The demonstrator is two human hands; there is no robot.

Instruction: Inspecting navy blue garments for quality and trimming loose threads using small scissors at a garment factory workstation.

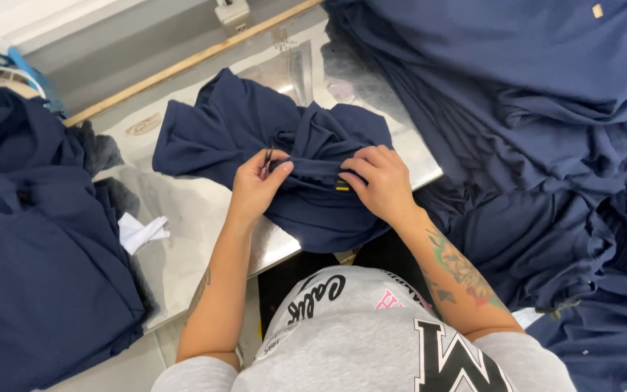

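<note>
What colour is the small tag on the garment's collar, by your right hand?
Yellow, on the navy garment, at the right hand's thumb; the tag shows best in the head view.

One view only on my feed: the head camera, worn high, looking steeply down over the wearer's chest and forearms. It faces forward across the metal table [190,218] toward the far wall ledge [183,62]. Close range; the table fills mid-frame, navy fabric piles [531,109] crowd both sides.
</note>
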